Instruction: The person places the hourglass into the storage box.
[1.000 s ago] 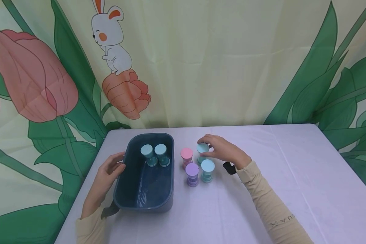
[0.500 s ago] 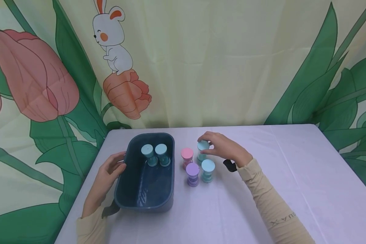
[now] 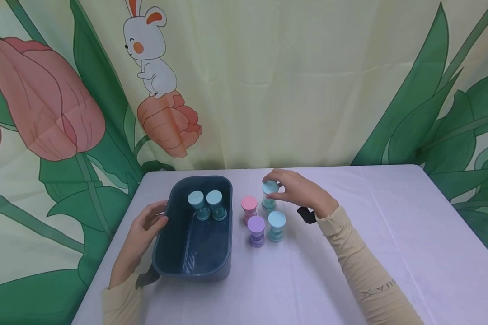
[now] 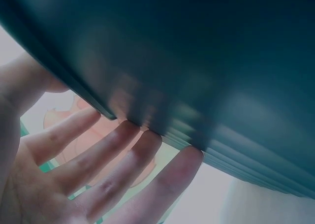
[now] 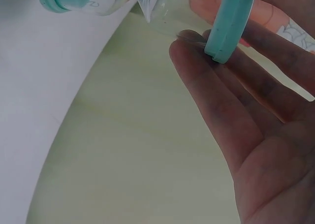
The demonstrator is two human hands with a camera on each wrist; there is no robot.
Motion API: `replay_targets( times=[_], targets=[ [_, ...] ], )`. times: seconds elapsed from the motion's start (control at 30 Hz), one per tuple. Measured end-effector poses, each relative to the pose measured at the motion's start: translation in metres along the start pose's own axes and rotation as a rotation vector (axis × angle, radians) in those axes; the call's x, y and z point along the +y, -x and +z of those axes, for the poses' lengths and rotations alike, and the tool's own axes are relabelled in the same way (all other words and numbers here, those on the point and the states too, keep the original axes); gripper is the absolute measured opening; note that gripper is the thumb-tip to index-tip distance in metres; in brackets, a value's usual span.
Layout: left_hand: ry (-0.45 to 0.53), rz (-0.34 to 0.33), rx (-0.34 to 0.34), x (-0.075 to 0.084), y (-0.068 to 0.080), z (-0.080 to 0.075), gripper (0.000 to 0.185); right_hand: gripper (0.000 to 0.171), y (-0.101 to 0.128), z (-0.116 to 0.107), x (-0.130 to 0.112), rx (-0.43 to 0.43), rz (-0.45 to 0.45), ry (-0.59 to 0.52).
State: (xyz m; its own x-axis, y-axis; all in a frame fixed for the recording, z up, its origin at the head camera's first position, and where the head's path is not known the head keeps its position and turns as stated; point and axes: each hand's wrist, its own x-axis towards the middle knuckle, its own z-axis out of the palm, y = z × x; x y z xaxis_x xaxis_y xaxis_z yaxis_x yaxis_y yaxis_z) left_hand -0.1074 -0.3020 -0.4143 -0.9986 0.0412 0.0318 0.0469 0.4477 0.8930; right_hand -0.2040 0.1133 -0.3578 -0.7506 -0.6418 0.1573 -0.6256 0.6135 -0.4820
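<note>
Left hand: the left hand [image 3: 140, 234] lies with straight fingers [image 4: 133, 157] against the outer wall of the blue tub [image 3: 175, 266], as before.
Tub: two teal sand timers [image 3: 206, 204] stand inside, beyond the fingers.
Right hand: the right hand [image 3: 298, 192] pinches the top cap of a teal timer [image 3: 269, 195], now lifted higher off the table [image 3: 390, 225] than a second ago.
Below its fingers: pink timer [image 3: 249, 208], purple timer [image 3: 256, 230], another teal one [image 3: 276, 225].
Writing: sleeve [image 3: 362, 271] print reads about "X∀U∀".

dark blue bin [image 3: 195, 253], pink [image 3: 249, 204], purple [image 3: 256, 224] and teal hourglasses [image 3: 276, 220] (lilac tablecloth [image 3: 390, 225]).
</note>
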Motion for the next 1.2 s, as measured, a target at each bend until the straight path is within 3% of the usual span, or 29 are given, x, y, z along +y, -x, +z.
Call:
replay_targets(
  times=[1.2],
  targets=[
    [-0.002, -0.007, 0.007, -0.002, -0.002, 0.000, 0.053, 0.039, -0.007, -0.027, -0.031, 0.058, -0.077, 0.035]
  ],
)
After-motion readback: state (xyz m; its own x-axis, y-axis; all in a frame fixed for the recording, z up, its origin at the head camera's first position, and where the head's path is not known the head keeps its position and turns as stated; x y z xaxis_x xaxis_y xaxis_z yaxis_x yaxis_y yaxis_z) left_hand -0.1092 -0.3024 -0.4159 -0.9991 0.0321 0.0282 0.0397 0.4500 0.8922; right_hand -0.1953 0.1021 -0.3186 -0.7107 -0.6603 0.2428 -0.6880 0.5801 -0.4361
